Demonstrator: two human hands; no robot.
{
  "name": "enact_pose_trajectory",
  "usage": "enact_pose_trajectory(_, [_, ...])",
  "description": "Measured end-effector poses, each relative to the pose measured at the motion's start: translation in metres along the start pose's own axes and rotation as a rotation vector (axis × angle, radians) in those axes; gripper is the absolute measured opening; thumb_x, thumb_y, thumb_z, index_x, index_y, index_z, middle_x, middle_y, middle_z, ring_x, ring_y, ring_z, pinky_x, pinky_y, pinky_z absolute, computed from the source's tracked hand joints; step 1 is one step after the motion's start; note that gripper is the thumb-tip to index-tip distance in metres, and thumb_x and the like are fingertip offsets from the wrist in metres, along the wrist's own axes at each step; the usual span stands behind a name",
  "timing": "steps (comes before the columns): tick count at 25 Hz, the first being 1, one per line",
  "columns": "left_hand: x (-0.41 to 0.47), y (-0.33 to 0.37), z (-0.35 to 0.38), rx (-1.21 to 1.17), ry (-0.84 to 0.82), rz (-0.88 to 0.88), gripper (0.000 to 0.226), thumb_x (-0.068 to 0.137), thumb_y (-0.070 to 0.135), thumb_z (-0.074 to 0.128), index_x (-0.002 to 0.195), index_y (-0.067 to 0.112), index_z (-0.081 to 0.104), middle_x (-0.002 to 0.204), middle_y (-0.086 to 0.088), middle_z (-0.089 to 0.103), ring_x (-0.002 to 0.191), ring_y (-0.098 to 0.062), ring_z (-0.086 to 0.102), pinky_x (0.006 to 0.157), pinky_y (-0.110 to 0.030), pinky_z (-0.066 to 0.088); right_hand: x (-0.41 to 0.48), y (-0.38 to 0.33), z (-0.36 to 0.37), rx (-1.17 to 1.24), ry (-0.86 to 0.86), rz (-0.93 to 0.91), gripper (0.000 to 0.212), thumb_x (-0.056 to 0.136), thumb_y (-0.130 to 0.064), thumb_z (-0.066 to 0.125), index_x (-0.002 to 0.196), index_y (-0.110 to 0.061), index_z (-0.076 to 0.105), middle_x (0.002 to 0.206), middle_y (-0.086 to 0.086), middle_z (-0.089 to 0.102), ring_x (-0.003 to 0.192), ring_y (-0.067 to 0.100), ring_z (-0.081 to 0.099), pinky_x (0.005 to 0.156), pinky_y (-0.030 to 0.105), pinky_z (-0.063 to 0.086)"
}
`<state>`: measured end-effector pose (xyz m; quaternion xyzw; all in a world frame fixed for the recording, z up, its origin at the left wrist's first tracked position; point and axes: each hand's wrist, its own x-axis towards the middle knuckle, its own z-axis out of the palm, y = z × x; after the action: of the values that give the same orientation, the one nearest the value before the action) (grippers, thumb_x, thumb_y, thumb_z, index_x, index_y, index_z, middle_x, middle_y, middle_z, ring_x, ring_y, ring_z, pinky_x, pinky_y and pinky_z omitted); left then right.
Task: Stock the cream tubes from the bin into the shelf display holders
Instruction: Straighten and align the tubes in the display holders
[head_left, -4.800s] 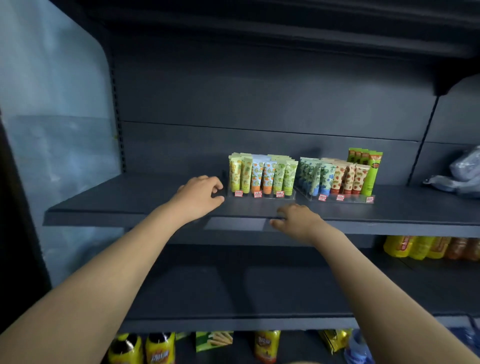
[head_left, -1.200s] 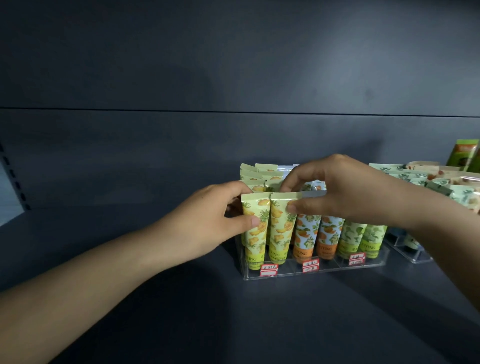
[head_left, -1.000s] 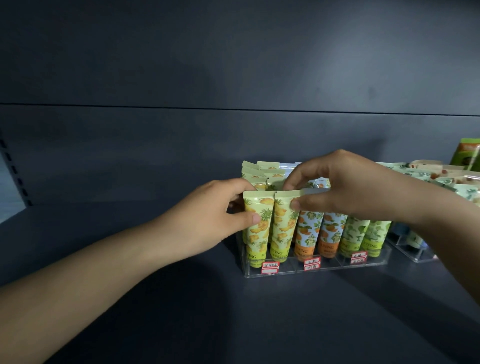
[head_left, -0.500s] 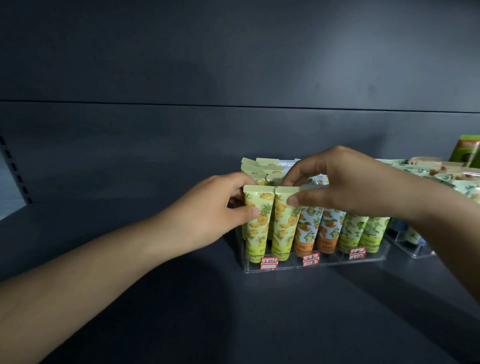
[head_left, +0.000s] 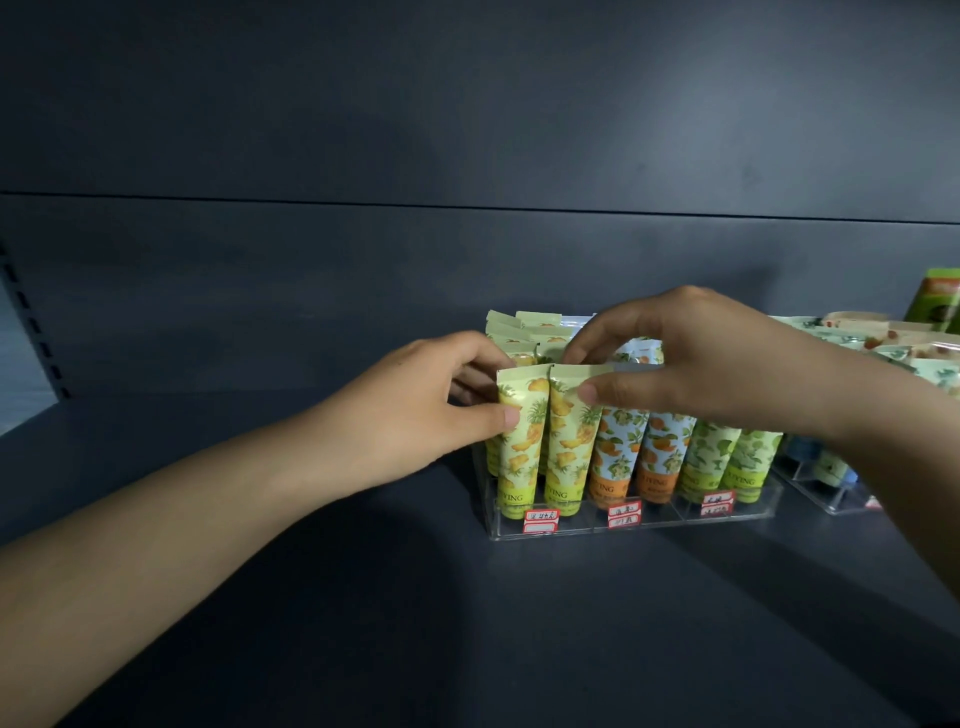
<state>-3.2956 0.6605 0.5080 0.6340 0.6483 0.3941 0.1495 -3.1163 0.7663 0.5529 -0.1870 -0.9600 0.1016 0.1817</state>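
A dark shelf (head_left: 441, 623) fills the lower half of the view. A dark back panel (head_left: 363, 130) rises behind it, with a slotted upright (head_left: 31, 322) at the 9 o'clock edge. The left arm comes in from 8 o'clock and the right arm from 4 o'clock. They meet over a clear holder (head_left: 634, 527) that stands on the shelf at about 4 o'clock from the middle of the view. A second holder (head_left: 826, 501) sits just beside it on its 3 o'clock side, also stocked with tubes and partly hidden by the right arm.

The left grip (head_left: 415, 415) pinches the end tube (head_left: 519, 462), the front pineapple-print tube at the holder's 9 o'clock end. Its thumb (head_left: 506, 415) lies on the tube's face and its fingers curl behind the top. The right grip (head_left: 691, 358) pinches the next tube (head_left: 566, 457), which touches the end tube on its 3 o'clock side. Its thumb presses the front just below the crimp and its forefinger (head_left: 576, 353) hooks behind.

Both tubes stand upright, cap down, in the holder's front row. At their 3 o'clock stand two orange tubes (head_left: 618, 457), then two green tubes (head_left: 748, 462). More pineapple tubes (head_left: 535, 319) stand in rows behind them, at 12 o'clock. Three red-edged labels (head_left: 542, 521) sit on the holder's front wall, one per pair, and their writing is too small to read.
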Motion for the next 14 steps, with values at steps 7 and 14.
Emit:
enact_pose_trajectory(7, [-0.001,0.009,-0.026,0.013,0.160,-0.021,0.017,0.082,0.040,0.062,0.082,0.023,0.066,0.083,0.008,0.072,0.078,-0.004,0.065,0.079,-0.019,0.048,0.000,0.002,-0.019,0.026,0.109,0.007,0.017,0.077,-0.043,0.061,0.088,-0.032,0.069,0.085,-0.022,0.069,0.082,-0.016,0.058,0.068,0.000,0.039])
enact_pose_trajectory(14, [0.053,0.008,-0.052,0.239,0.116,0.090,0.007,0.081,0.031,0.065,0.082,0.028,0.071,0.083,0.014,0.070,0.079,0.006,0.061,0.073,-0.008,0.043,0.061,0.016,-0.039,-0.074,-0.040,0.014,0.011,0.079,-0.027,0.070,0.089,-0.024,0.072,0.078,-0.020,0.069,0.078,-0.008,0.062,0.064,0.001,0.042])
